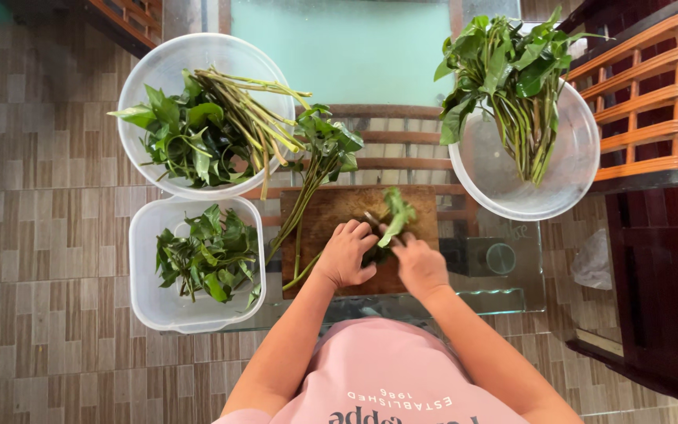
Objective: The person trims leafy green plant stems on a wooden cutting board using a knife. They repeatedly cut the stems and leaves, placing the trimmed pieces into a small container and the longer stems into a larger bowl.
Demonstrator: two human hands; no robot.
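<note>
Both hands work over the wooden cutting board [331, 208] on the glass worktop [512, 290]: the left hand [347, 255] has its fingers curled closed around a leafy green sprig [394, 216], and the right hand [417, 263] pinches the same sprig from the other side, though I cannot tell whether it holds a blade. To do this well, I think, she should grip low on the stem, keep the sprig over the board, and drop picked leaves into the square tub [147, 298] beside her, away from the round bowl of stems [139, 86] and the uncut bunch in the far bowl [566, 188].
</note>
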